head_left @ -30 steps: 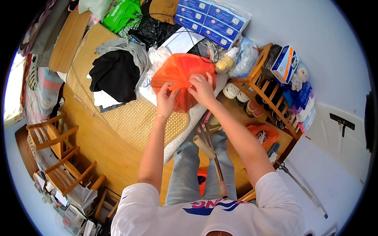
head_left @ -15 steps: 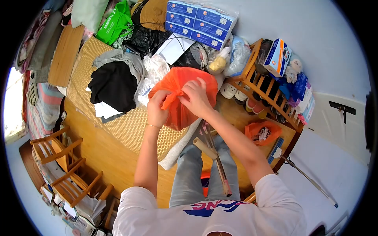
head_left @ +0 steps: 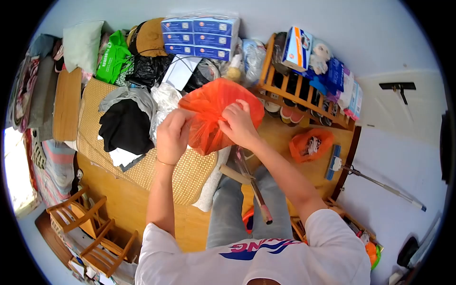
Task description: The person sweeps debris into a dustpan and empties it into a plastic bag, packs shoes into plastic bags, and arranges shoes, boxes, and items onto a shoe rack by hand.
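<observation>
A full orange-red plastic bag (head_left: 216, 116) hangs in front of me, its gathered top between my hands. My left hand (head_left: 175, 133) pinches the bag at its left side. My right hand (head_left: 239, 122) has its fingers closed on the bag's top, a little right of the middle. Below the bag, a pole with a cardboard tube (head_left: 234, 174) on it leans by my legs. Behind it lie a white plastic bag (head_left: 166, 97) and a black garment (head_left: 126, 127) on a woven mat (head_left: 187, 178).
A wooden shoe rack (head_left: 294, 97) with shoes and a tissue box stands at the right. Near it are another orange bag (head_left: 311, 145) on the floor and a mop (head_left: 335, 163). Wooden chairs (head_left: 90, 218) stand at the lower left. Tissue packs (head_left: 199, 38) sit at the back.
The view has turned to the right. My left hand has moved away from my right hand, and the bag's gathered top is stretched between them.
</observation>
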`<move>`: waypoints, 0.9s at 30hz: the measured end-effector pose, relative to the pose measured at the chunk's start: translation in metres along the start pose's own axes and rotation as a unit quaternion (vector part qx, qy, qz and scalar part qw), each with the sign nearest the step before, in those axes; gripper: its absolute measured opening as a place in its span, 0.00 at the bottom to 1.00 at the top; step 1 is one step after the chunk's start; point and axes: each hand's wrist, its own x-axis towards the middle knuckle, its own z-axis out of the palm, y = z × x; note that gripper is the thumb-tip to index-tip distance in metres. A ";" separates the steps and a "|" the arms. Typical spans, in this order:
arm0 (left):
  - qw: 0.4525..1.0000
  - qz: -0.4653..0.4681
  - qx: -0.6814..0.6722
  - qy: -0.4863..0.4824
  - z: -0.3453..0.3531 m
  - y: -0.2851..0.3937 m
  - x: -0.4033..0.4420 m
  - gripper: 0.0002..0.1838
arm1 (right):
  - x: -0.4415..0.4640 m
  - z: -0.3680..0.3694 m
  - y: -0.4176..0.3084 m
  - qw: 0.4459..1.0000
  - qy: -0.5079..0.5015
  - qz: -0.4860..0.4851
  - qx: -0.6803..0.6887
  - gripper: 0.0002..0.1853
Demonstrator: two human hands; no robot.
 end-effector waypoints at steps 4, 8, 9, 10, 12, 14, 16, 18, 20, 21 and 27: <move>0.975 -0.113 -0.190 -0.016 0.029 0.024 0.028 0.10 | -0.002 -0.033 0.002 0.998 0.060 0.002 0.010 0.07; 0.957 -0.171 -0.198 -0.127 0.067 0.042 0.033 0.21 | -0.023 -0.058 0.011 0.995 0.090 0.045 -0.006 0.08; 0.963 -0.131 -0.143 -0.186 0.082 0.044 0.026 0.24 | -0.036 -0.062 0.016 0.994 0.087 0.059 -0.018 0.08; 0.949 -0.137 -0.132 -0.252 0.092 0.045 0.020 0.27 | -0.049 -0.063 0.020 0.994 0.090 0.063 -0.017 0.08; 0.959 -0.057 -0.078 -0.266 0.113 0.058 0.011 0.28 | -0.081 -0.067 0.028 0.992 0.119 0.049 -0.016 0.08; 0.953 0.000 -0.020 -0.303 0.126 0.075 0.009 0.25 | -0.106 -0.071 0.031 0.989 0.134 0.062 -0.017 0.08; 0.944 0.011 -0.014 -0.330 0.146 0.085 0.005 0.22 | -0.130 -0.082 0.035 0.986 0.148 0.072 -0.020 0.08; 0.935 0.017 -0.010 -0.353 0.162 0.098 0.002 0.20 | -0.150 -0.093 0.038 0.983 0.147 0.103 -0.034 0.08; 0.944 0.141 -0.074 -0.289 0.171 0.110 0.005 0.16 | -0.168 -0.104 0.042 0.982 0.151 0.106 -0.048 0.08; 0.945 0.141 -0.071 -0.286 0.174 0.112 0.005 0.16 | -0.175 -0.108 0.046 0.979 0.156 0.112 -0.063 0.08; 0.902 0.025 -0.027 -0.430 0.182 0.050 0.037 0.11 | -0.226 -0.109 0.065 0.957 0.167 0.210 -0.108 0.08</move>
